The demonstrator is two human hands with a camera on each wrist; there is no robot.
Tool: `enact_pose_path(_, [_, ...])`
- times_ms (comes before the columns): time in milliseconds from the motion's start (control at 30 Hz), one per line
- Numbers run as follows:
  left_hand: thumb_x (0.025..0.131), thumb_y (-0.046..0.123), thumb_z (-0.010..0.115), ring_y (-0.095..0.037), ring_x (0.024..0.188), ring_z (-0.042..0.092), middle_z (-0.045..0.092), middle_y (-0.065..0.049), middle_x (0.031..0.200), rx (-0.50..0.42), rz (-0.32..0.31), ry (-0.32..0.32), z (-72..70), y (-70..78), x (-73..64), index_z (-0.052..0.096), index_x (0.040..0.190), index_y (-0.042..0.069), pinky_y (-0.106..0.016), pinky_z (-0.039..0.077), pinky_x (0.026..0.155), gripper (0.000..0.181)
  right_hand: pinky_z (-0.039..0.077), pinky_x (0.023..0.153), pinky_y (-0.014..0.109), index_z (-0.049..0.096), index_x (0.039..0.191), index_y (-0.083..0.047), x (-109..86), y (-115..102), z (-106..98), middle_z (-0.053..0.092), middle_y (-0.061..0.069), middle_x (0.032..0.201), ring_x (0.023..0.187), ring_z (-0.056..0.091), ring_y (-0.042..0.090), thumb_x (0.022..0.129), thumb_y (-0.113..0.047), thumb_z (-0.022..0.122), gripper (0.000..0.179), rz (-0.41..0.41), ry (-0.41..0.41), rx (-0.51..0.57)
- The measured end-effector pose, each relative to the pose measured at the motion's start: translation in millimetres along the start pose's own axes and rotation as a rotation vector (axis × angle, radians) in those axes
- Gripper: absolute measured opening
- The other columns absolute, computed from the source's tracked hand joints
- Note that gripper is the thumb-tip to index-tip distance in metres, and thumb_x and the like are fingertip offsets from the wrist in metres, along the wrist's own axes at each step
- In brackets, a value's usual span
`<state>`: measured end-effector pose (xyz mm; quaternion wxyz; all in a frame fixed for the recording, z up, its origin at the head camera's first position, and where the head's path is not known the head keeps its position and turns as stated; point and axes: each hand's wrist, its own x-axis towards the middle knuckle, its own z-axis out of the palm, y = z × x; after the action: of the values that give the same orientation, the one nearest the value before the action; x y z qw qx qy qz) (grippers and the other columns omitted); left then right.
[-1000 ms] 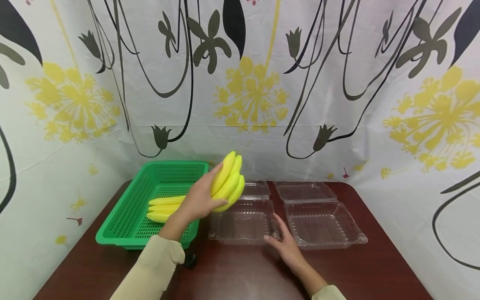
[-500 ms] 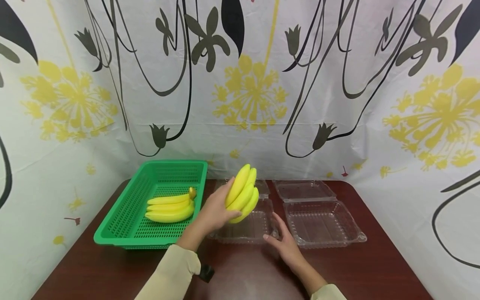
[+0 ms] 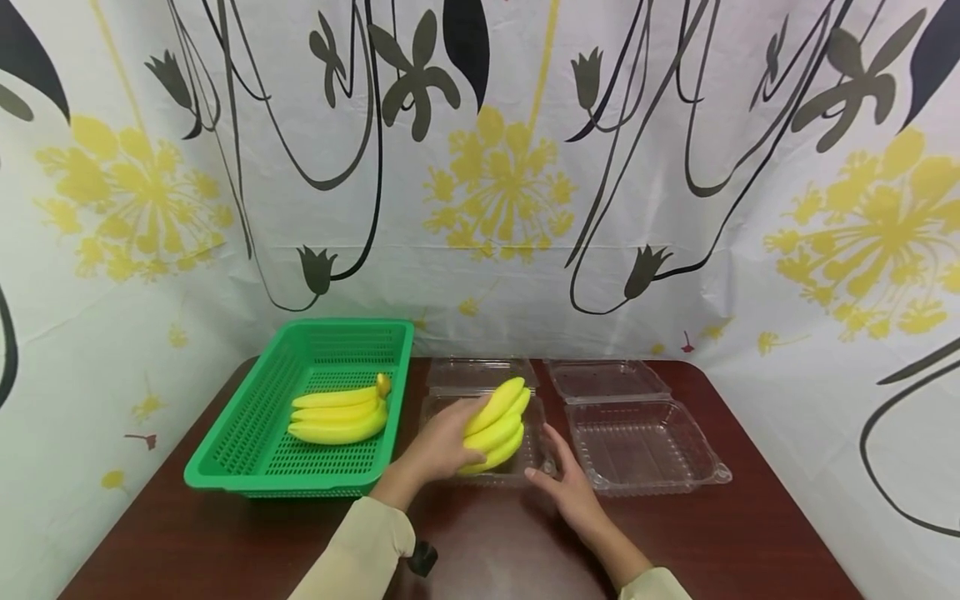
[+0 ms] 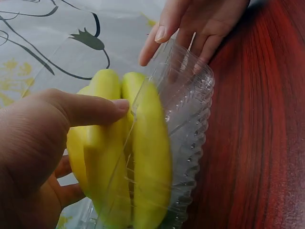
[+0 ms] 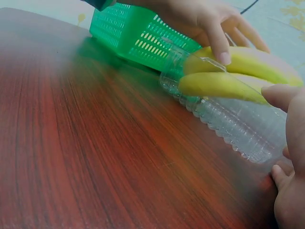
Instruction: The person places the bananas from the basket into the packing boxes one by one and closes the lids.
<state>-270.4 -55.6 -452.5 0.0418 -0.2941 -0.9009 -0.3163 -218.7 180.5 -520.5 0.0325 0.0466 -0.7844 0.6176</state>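
Note:
A bunch of yellow bananas [image 3: 495, 429] is in my left hand [image 3: 446, 437], its thumb laid over the fruit and its fingers on the far side. The bunch is over the left clear plastic container [image 3: 536, 454], partly within its walls; where its underside touches cannot be seen. My right hand [image 3: 573, 492] rests against that container's right side at the near corner, thumb and fingers apart and fairly straight. In the left wrist view, fingers [image 4: 164, 28] of the right hand touch the container's corner, and the bananas [image 4: 152, 157] show partly through the plastic.
At left a green basket [image 3: 232, 462] stands on the dark red table [image 3: 495, 550], holding another banana bunch [image 3: 337, 417]. A second clear container [image 3: 645, 450] lies open at right, lid folded back. A patterned cloth [image 3: 480, 317] hangs behind. Something small and black [image 3: 422, 558] is at the left wrist.
My left hand has carried the banana bunch right and down, from beside the basket to the left container. My right hand has stayed nearly still. The bunch in the basket is now fully uncovered.

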Motion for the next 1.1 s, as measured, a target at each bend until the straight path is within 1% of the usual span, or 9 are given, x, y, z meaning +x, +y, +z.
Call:
enact_pose_path(67, [0.073, 0.014, 0.084, -0.021, 0.118, 0.051, 0.051, -0.004, 0.14, 0.01, 0.023, -0.021, 0.1, -0.1, 0.5, 0.042, 0.149, 0.015, -0.041, 0.044, 0.097, 0.087, 0.022, 0.11, 0.057, 0.03, 0.153, -0.022, -0.4, -1.5, 0.4, 0.037, 0.018, 0.151, 0.14, 0.028, 0.036, 0.087, -0.023, 0.073, 0.079, 0.003, 0.001, -0.003])
enact_pose_path(133, [0.073, 0.013, 0.083, -0.022, 0.12, 0.05, 0.05, -0.005, 0.141, 0.025, 0.033, -0.044, 0.1, 0.4, 1.3, 0.044, 0.148, 0.015, -0.043, 0.043, 0.098, 0.084, 0.022, 0.11, 0.057, 0.03, 0.153, -0.022, -0.6, -2.6, 0.8, 0.036, 0.018, 0.151, 0.14, 0.028, 0.036, 0.087, -0.024, 0.073, 0.079, 0.005, 0.0, -0.005])
enact_pose_path(267, [0.073, 0.012, 0.082, -0.025, 0.125, 0.048, 0.049, -0.005, 0.142, 0.076, 0.022, -0.088, 2.4, 1.8, 2.2, 0.048, 0.145, 0.015, -0.045, 0.04, 0.101, 0.079, 0.021, 0.111, 0.057, 0.03, 0.153, -0.022, -0.1, -3.2, 1.7, 0.036, 0.017, 0.151, 0.141, 0.027, 0.036, 0.087, -0.025, 0.073, 0.079, 0.008, -0.005, 0.0])
enact_pose_path(400, [0.074, 0.012, 0.082, -0.025, 0.126, 0.048, 0.05, -0.005, 0.141, 0.107, 0.021, -0.113, 6.1, 3.0, 2.6, 0.049, 0.144, 0.014, -0.043, 0.04, 0.102, 0.078, 0.019, 0.111, 0.057, 0.03, 0.153, -0.021, 0.4, -3.8, 2.9, 0.034, 0.017, 0.153, 0.142, 0.025, 0.035, 0.088, -0.023, 0.073, 0.078, -0.001, -0.012, 0.022])
enact_pose_path(567, [0.074, 0.017, 0.084, -0.026, 0.126, 0.048, 0.052, -0.005, 0.14, 0.135, 0.02, -0.109, 8.2, 2.9, 1.3, 0.051, 0.143, 0.013, -0.043, 0.039, 0.103, 0.076, 0.019, 0.111, 0.057, 0.028, 0.153, -0.02, -0.5, -3.7, 4.2, 0.032, 0.018, 0.153, 0.142, 0.024, 0.036, 0.089, -0.021, 0.072, 0.078, -0.019, -0.02, 0.031])
enact_pose_path(733, [0.077, 0.02, 0.083, -0.026, 0.124, 0.049, 0.055, -0.006, 0.136, 0.139, 0.034, -0.091, 6.1, 3.5, -1.0, 0.056, 0.138, 0.01, -0.042, 0.039, 0.104, 0.068, 0.021, 0.111, 0.055, 0.028, 0.153, -0.018, -0.7, -2.1, 4.2, 0.033, 0.018, 0.152, 0.141, 0.026, 0.036, 0.089, -0.017, 0.07, 0.077, -0.015, -0.013, 0.011])
enact_pose_path(867, [0.078, 0.017, 0.081, -0.026, 0.124, 0.05, 0.056, -0.006, 0.135, 0.138, 0.045, -0.079, 2.2, 5.7, -2.8, 0.058, 0.136, 0.01, -0.042, 0.039, 0.103, 0.063, 0.022, 0.111, 0.055, 0.028, 0.153, -0.018, -0.3, -1.3, 3.8, 0.035, 0.018, 0.151, 0.14, 0.027, 0.036, 0.089, -0.016, 0.07, 0.077, -0.013, -0.001, -0.001])
enact_pose_path(1100, [0.08, 0.015, 0.079, -0.028, 0.124, 0.049, 0.055, -0.007, 0.135, 0.137, 0.038, -0.058, -2.7, 5.7, -5.8, 0.059, 0.134, 0.01, -0.046, 0.039, 0.103, 0.058, 0.025, 0.11, 0.055, 0.028, 0.153, -0.018, -0.9, -0.4, 3.6, 0.034, 0.018, 0.152, 0.14, 0.028, 0.036, 0.089, -0.016, 0.07, 0.076, -0.012, 0.014, -0.016])
